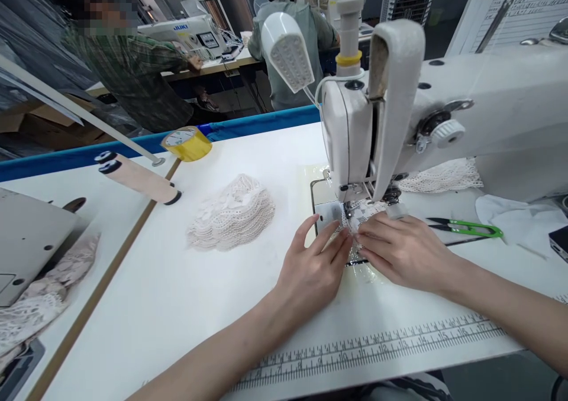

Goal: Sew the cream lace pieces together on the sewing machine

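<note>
A small piece of white lace lies under the needle area of the white sewing machine. My left hand reaches in from the left, its fingertips bent down onto the lace edge just in front of the presser foot. From the right, my right hand pinches the same lace with its fingers pressed together. The two hands' fingertips nearly meet and hide part of the lace. Left of the machine, a stack of scalloped lace pieces lies on the white table.
Green-handled thread snips lie right of my right hand, near white cloth. More lace sits behind the needle. Yellow tape and thread cones are at the back left. A ruler strip runs along the front edge. Two people work beyond.
</note>
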Available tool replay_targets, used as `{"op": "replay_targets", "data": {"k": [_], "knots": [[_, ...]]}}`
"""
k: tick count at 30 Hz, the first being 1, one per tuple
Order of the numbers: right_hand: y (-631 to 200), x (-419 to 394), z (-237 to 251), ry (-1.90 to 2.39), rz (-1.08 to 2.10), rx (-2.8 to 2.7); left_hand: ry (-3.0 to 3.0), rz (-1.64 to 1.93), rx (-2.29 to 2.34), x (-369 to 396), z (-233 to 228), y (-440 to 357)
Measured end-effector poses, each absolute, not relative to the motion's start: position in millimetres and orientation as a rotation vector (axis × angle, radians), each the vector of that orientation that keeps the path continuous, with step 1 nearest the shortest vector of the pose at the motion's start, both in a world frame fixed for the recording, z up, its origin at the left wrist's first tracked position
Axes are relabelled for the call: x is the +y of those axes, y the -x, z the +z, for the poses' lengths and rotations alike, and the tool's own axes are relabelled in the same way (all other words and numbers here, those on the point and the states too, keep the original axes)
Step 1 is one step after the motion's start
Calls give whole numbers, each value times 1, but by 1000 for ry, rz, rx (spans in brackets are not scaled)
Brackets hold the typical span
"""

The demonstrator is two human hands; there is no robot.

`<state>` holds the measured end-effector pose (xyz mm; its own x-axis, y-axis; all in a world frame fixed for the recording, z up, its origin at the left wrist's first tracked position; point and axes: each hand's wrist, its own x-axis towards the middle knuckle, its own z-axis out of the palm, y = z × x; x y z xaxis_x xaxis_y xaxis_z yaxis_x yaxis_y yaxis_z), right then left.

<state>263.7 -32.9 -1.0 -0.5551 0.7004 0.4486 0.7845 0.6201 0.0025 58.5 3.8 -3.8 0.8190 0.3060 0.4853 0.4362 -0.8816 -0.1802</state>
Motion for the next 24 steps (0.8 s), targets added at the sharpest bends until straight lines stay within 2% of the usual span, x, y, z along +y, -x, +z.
{"op": "replay_targets", "data": {"k": [24], "knots": [[-265, -28, -5, 1232, -392, -2418, 2676, -644, -633, 12, -7, -64]]}}
